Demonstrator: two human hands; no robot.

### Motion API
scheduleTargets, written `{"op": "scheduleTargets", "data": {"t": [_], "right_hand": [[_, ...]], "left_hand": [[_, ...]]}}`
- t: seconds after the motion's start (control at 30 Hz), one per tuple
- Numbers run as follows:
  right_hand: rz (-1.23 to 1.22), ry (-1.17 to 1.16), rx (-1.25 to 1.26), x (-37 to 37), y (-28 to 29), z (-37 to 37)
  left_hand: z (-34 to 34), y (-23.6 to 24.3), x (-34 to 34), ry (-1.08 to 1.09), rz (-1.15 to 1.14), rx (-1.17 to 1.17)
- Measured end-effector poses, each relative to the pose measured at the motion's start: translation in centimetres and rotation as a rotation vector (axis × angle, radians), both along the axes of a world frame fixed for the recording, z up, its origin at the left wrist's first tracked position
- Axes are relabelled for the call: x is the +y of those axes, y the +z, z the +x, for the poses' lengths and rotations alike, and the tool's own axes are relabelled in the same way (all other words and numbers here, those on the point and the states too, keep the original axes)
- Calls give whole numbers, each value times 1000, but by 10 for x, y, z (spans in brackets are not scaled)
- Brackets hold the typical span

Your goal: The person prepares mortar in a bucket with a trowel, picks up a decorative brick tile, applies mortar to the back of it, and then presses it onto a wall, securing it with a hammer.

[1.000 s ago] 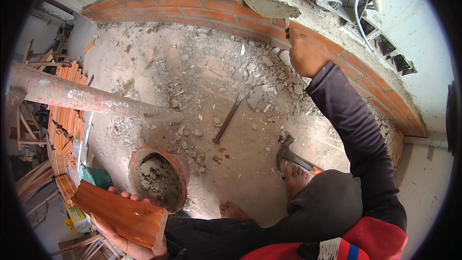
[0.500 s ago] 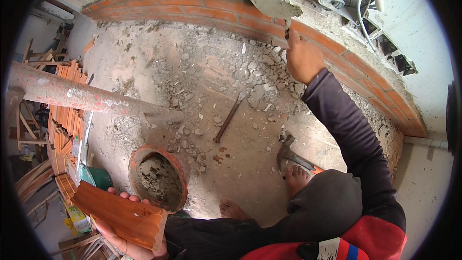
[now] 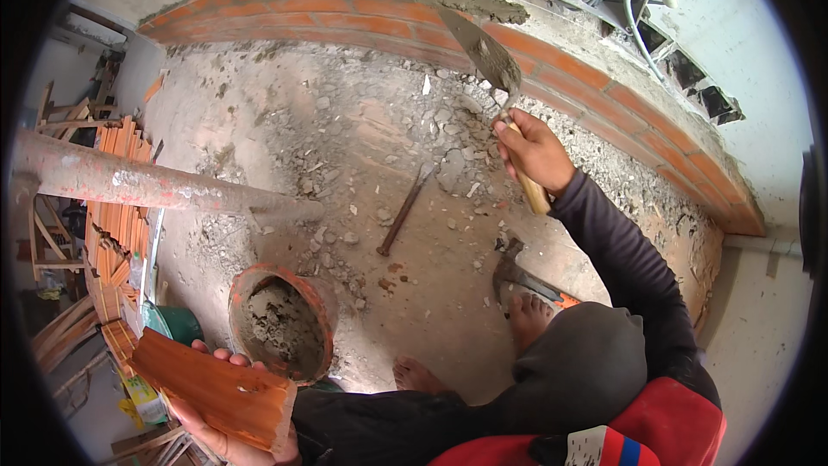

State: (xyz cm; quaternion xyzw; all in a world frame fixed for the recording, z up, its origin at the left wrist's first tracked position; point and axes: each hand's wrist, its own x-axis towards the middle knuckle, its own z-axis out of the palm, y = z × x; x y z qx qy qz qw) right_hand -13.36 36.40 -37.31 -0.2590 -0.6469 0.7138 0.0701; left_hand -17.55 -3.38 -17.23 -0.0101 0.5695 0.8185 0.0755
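My right hand (image 3: 536, 154) is closed round the wooden handle of a trowel (image 3: 483, 50), its blade tilted against the low brick wall (image 3: 362, 24). Wet mortar (image 3: 479, 3) lies on top of the wall beside the last brick of the upper course. At the lower left, my left hand (image 3: 207, 427) grips an orange brick (image 3: 216, 384) from below, fingertips showing over its far edge. Just beyond that brick stands a bucket (image 3: 328, 328) holding grey mortar (image 3: 280, 319).
A chisel (image 3: 405, 211) and a hammer (image 3: 526, 280) lie on the rubble-strewn floor, the hammer by my foot. A thick pole (image 3: 164, 181) crosses at left, near stacked bricks (image 3: 121, 207) and a green bucket (image 3: 177, 321). Cables (image 3: 642, 9) hang from the wall at upper right.
My right hand has drawn the trowel back toward me and turned it, so its blade now slants off the mortar and the handle shows. The left hand keeps the brick in place.
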Motion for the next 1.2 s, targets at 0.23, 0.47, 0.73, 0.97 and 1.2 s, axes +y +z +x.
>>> {"op": "scheduleTargets", "data": {"t": [0.23,0.47,0.73,0.97,1.2], "right_hand": [[74,-180,16,1,-38,-56],[4,-271,83,-7,-50,-23],[-226,-322,163,0,-53,24],[-401,-319,236,-19,-48,46],[-106,-274,139,28,-37,23]], "left_hand": [[-1,1,1,9,-30,14],[-3,-2,-3,11,-58,28],[-5,-4,0,-20,-40,20],[-4,-2,-4,-28,-34,37],[-3,-7,3,45,-48,24]]}}
